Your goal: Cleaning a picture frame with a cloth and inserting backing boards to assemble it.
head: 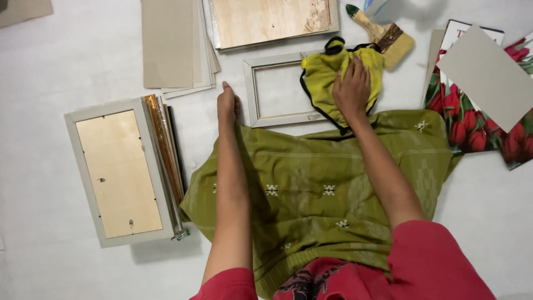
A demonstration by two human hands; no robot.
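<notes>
Here the right hand (352, 89) presses flat, fingers spread, on a yellow-green cloth (325, 75) bunched over the empty white frame (252, 94), wiping it. The left hand (226, 105) rests edge-on, fingers straight, holding nothing. A tulip print (472, 125) lies right; 1 paintbrush (386, 34) beyond.

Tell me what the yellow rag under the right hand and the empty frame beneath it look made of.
Yellow rag: soft woven or knit cloth, matte, creased, with black edging. Empty frame: probably wood painted pale grey-white, matte; the material underneath isn't visible. Right hand presses the rag.
</notes>
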